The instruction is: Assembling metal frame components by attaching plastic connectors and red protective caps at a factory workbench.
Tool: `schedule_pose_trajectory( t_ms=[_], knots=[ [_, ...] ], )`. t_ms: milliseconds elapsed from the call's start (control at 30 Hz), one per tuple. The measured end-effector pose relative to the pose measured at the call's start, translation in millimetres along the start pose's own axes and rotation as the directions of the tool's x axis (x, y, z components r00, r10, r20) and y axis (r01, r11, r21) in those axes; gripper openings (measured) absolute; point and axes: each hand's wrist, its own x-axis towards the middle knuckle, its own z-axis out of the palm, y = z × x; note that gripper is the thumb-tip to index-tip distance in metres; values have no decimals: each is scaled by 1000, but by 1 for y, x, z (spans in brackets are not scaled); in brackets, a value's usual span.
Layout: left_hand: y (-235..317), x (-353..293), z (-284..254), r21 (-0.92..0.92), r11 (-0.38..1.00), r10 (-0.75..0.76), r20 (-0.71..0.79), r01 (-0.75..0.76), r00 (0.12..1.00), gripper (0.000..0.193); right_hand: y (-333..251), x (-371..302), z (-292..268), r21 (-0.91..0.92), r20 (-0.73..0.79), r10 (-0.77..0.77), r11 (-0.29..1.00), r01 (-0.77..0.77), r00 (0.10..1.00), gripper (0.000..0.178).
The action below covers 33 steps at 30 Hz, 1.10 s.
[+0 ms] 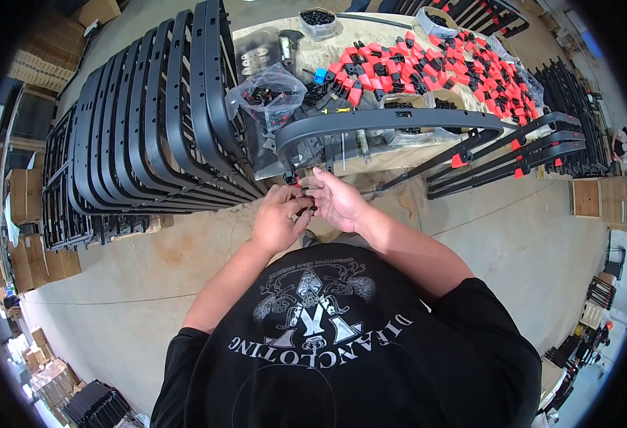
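Black frame (356,123) is set at the table's (370,32) near side, its left end apparently being fitted; left hand (277,220) is curled, right hand (340,202) half-bent, any hold untellable; careful alignment is seemingly called for.

**Black T-shirt (427,364), silvery emblem (313,307)**

The person is wearing plain, short black sleeves (481,307) on either side of the emblem. Bold white lettering (330,359) is curving below the emblem; smaller, dimmer lettering (312,265) is arching above it. Ornate shapes (274,303) are flanking it.
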Motion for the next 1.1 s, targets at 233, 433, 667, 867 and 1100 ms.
schedule_pose_trajectory(
  t_ms=[233,433,667,867,1100],
  knots=[
    [-8,-1,6,-105,994,5,-79,-13,997,21,-1,-8,2,-68,106,-22,997,29,994,30],
    [-7,-2,0,-165,986,-52,-115,32,992,20,1,-5,-23,-323,123,88,945,-44,988,12],
    [-14,-6,10,-187,929,-350,-161,320,923,17,-4,22,-37,-386,-7,37,922,-37,999,17],
    [-36,16,9,75,885,-455,-58,459,888,26,-15,45,-13,-510,-125,-214,851,122,969,21],
    [-35,30,11,344,841,-471,82,418,878,32,-11,55,-20,-721,-19,-329,659,215,944,21]
  ],
)
